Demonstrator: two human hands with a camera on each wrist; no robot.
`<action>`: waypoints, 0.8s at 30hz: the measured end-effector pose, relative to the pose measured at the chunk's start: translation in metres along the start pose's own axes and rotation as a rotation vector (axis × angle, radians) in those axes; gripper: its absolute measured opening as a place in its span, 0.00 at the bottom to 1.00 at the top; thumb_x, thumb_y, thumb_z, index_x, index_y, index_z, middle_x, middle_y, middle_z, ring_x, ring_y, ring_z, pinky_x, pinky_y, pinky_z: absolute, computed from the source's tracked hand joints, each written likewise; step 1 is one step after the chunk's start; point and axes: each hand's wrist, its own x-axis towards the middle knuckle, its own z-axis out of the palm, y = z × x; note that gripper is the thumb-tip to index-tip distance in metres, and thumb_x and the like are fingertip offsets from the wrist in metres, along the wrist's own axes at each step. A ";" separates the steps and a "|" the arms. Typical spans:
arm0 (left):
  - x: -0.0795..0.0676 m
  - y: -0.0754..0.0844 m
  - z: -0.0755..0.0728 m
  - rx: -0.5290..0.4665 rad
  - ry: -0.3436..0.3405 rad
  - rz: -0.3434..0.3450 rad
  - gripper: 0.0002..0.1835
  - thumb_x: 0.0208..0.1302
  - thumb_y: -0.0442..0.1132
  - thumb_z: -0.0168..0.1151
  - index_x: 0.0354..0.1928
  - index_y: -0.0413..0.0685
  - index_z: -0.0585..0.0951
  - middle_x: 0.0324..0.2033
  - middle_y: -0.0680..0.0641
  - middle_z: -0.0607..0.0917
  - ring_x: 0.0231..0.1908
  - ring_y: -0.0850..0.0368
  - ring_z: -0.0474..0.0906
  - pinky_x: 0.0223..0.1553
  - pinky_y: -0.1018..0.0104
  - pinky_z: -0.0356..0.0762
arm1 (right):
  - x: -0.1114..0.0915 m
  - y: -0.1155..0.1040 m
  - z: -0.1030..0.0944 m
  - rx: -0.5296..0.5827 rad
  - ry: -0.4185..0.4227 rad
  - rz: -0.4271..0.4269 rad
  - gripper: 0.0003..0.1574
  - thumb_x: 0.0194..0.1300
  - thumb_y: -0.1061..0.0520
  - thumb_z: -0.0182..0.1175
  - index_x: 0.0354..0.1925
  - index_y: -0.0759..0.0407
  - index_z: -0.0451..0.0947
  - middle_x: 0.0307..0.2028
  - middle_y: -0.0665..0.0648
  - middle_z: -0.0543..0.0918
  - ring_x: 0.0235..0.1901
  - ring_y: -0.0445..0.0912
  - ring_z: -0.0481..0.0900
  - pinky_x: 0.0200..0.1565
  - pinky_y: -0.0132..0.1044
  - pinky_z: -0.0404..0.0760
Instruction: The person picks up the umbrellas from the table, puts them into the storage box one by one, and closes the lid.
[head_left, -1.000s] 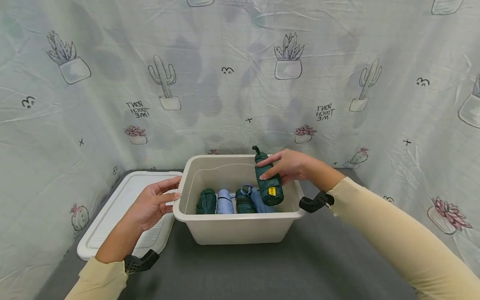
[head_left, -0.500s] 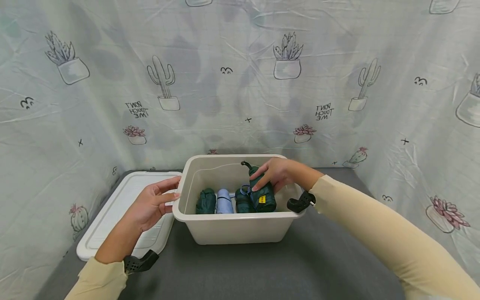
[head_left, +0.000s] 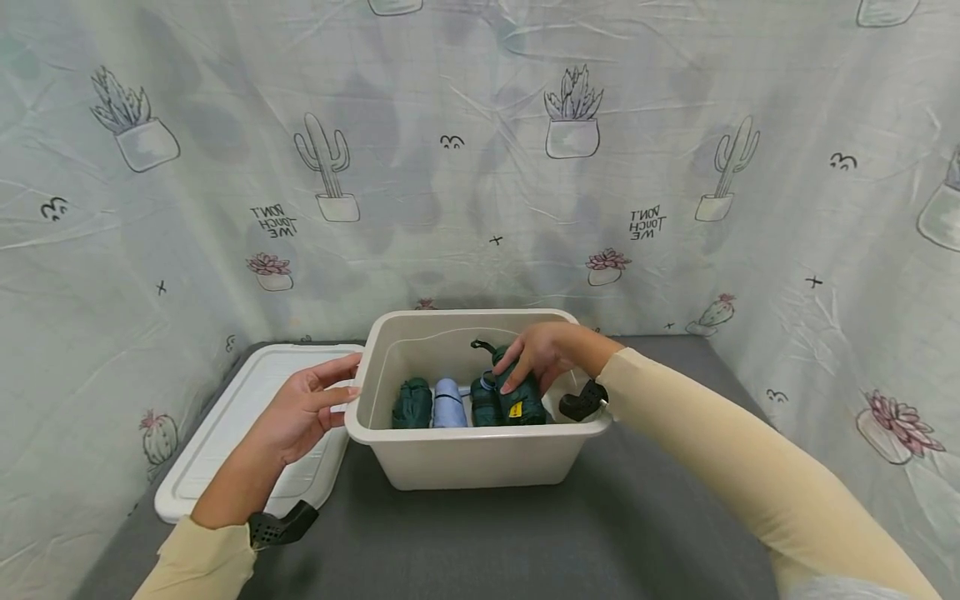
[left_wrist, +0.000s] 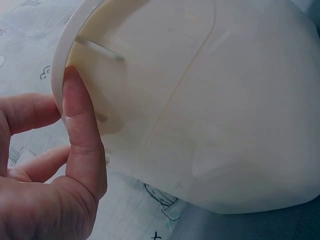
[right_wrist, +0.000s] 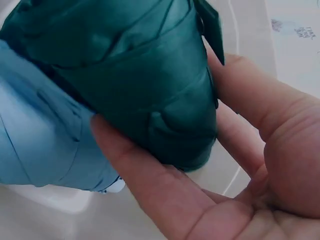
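In the head view, my right hand (head_left: 542,354) grips a dark green folded umbrella (head_left: 527,404) with a yellow tag, low inside the off-white storage box (head_left: 480,458). Its black-green strap points up and left. The right wrist view has my thumb and fingers around the green umbrella (right_wrist: 145,85), which overlaps a light blue folded umbrella (right_wrist: 45,125), mostly hidden from the head. My left hand (head_left: 311,408) holds the box's left rim; in the left wrist view its fingertips (left_wrist: 75,82) lie along the rim (left_wrist: 59,65) and outer wall.
Further left in the box lie a dark green umbrella (head_left: 412,404), a pale blue umbrella (head_left: 449,404) and another dark green one (head_left: 486,404). The white lid (head_left: 232,433) lies on the grey tabletop (head_left: 450,542) left of the box. A patterned curtain (head_left: 480,192) hangs behind.
My right hand has lowered the green umbrella into the box and shifted it left, covering the blue umbrella there. The left hand has stayed at the rim.
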 end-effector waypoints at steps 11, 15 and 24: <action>-0.001 0.001 0.001 0.007 0.012 -0.004 0.32 0.65 0.32 0.57 0.70 0.38 0.59 0.56 0.39 0.70 0.43 0.54 0.83 0.42 0.56 0.83 | 0.008 0.007 0.001 -0.009 0.015 -0.008 0.28 0.52 0.69 0.67 0.53 0.59 0.79 0.57 0.64 0.74 0.43 0.55 0.83 0.46 0.50 0.83; -0.002 0.001 0.001 0.001 0.009 -0.006 0.33 0.65 0.32 0.56 0.70 0.38 0.58 0.55 0.39 0.70 0.43 0.55 0.84 0.42 0.57 0.83 | 0.003 0.007 -0.002 -0.014 0.032 -0.023 0.24 0.54 0.69 0.65 0.51 0.61 0.79 0.53 0.64 0.77 0.42 0.57 0.83 0.49 0.50 0.81; -0.003 -0.002 0.001 -0.027 0.015 -0.001 0.32 0.66 0.32 0.55 0.70 0.39 0.58 0.54 0.40 0.70 0.43 0.55 0.83 0.42 0.57 0.83 | -0.008 0.008 -0.007 -0.064 0.041 -0.092 0.25 0.54 0.65 0.67 0.53 0.60 0.78 0.43 0.59 0.84 0.46 0.58 0.82 0.49 0.49 0.81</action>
